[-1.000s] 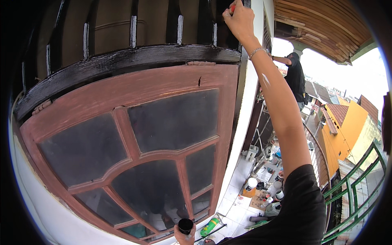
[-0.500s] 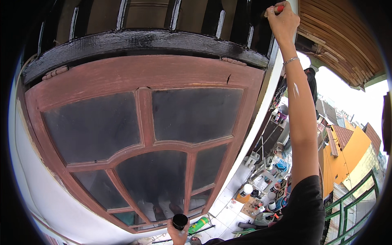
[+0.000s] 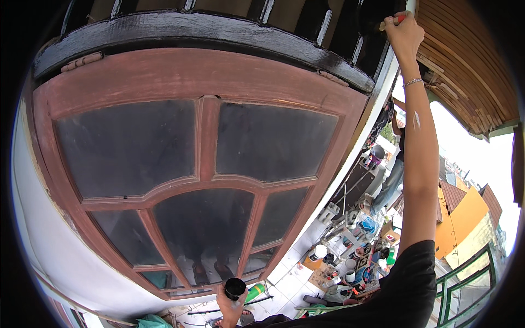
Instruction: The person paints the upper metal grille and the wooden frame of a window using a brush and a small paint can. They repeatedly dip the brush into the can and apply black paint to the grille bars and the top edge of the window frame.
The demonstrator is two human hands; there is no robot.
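Note:
High at the upper right, my right hand point(image 3: 406, 41) is closed around a paintbrush point(image 3: 401, 19) with a red patch on its handle. Its bristle end points left and is lost against the dark slats point(image 3: 324, 27) of the upper frame. Below the slats runs a wooden crossbar point(image 3: 180, 24) with black paint, streaky and greyish in places. At the bottom centre my left hand point(image 3: 228, 307) grips a small black cup point(image 3: 235, 288), its inside dark. Between the hands stands a reddish-brown wooden window sash point(image 3: 208, 142) with dark glass panes, hinged under the crossbar.
Buckets, cans and tools point(image 3: 350, 268) clutter the tiled floor point(image 3: 284, 284) at lower right. Another person point(image 3: 391, 175) stands behind my right arm. A green bottle point(image 3: 255, 293) lies near the cup. A green railing point(image 3: 465, 290) borders the right side.
The view has tilted, so the crossbar sits higher and the sash shifts. My right hand with the brush shows slightly lower and farther right. More of the other person is visible.

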